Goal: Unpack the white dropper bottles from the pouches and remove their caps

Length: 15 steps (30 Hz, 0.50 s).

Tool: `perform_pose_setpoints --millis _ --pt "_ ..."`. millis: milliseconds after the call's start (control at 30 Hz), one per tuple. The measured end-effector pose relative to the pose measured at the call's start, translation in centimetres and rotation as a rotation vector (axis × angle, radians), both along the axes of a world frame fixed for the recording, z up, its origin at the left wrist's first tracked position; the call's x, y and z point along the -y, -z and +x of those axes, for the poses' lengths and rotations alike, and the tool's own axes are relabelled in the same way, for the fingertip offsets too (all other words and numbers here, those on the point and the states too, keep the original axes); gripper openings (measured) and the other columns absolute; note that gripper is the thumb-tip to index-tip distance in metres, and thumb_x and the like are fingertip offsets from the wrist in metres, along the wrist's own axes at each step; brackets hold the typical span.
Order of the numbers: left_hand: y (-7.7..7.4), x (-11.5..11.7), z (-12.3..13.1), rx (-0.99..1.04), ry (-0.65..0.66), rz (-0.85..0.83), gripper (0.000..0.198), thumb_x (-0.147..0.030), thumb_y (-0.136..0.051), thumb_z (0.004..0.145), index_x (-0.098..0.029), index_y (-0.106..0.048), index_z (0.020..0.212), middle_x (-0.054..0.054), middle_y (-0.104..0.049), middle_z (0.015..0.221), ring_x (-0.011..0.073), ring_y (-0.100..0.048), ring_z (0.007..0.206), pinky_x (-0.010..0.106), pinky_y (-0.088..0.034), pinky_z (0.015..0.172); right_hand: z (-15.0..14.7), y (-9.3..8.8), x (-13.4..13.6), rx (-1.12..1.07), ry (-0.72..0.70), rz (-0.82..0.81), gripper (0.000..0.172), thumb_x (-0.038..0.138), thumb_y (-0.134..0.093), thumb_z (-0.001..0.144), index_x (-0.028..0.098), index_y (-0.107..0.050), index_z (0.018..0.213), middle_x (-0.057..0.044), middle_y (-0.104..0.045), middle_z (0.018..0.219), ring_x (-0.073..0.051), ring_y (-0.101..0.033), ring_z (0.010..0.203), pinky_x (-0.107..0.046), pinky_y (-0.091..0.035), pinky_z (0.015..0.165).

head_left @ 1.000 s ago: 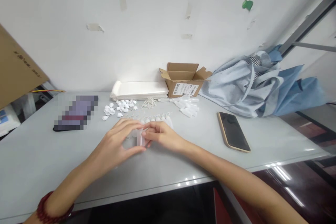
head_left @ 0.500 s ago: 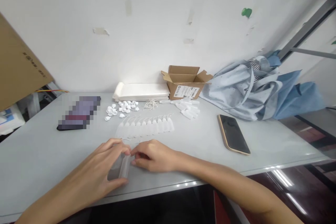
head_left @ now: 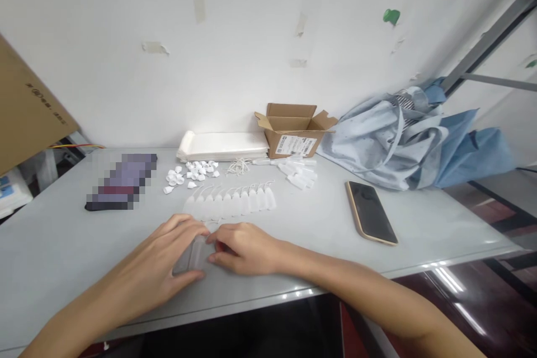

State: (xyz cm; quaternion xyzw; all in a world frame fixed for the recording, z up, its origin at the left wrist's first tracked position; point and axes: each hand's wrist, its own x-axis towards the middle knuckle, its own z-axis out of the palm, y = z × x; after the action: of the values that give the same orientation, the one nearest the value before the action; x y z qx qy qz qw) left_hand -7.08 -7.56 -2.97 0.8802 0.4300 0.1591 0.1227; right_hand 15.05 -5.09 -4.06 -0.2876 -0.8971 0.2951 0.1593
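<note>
My left hand (head_left: 172, 251) is curved around a small translucent plastic bottle (head_left: 197, 254) on the table near the front edge. Its index fingertip is at the bottle's top end and its thumb at the bottom end. My right hand (head_left: 239, 249) has its fingers curled in a pinch beside the bottle's top; what they hold, if anything, is hidden. Just beyond my hands lies a row of similar bottles (head_left: 232, 204), with thin white strings at their necks. Behind that row are several small white caps (head_left: 201, 168) and a heap of white strings (head_left: 239, 166).
Loose translucent bottles (head_left: 297, 173) lie before an open cardboard box (head_left: 289, 134). A white stack (head_left: 226, 145) lies along the wall. A phone (head_left: 371, 212) rests at right, a blurred-out dark object (head_left: 121, 182) at left. Blue cloth bags (head_left: 381, 140) fill the back right corner.
The view has shifted slightly. Both hands stay by the bottle; my left thumb has moved up a little, and the bottle sits a bit further left.
</note>
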Motion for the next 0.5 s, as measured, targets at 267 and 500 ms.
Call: perform_pose_setpoints --millis 267,500 --pt "-2.4 -1.8 1.8 -0.008 0.019 -0.067 0.04 -0.046 -0.063 0.079 -0.026 -0.058 0.113 0.006 -0.061 0.11 0.0259 -0.056 0.105 0.036 -0.051 0.082 1.2 -0.8 -1.9 -0.227 0.176 0.035 0.016 0.023 -0.052 0.089 0.016 -0.066 0.095 -0.003 -0.066 0.082 -0.013 -0.057 0.07 -0.024 -0.043 0.069" --pt "-2.8 -10.2 5.3 0.029 -0.045 0.091 0.025 -0.034 -0.045 0.087 -0.019 -0.063 0.094 0.008 -0.065 0.1 0.0273 -0.054 0.103 0.044 -0.047 0.088 6.4 0.6 -8.6 -0.157 0.536 0.415 0.022 0.019 -0.042 0.09 0.016 -0.061 0.101 -0.011 -0.063 0.1 -0.021 -0.055 0.093 -0.033 -0.041 0.082"
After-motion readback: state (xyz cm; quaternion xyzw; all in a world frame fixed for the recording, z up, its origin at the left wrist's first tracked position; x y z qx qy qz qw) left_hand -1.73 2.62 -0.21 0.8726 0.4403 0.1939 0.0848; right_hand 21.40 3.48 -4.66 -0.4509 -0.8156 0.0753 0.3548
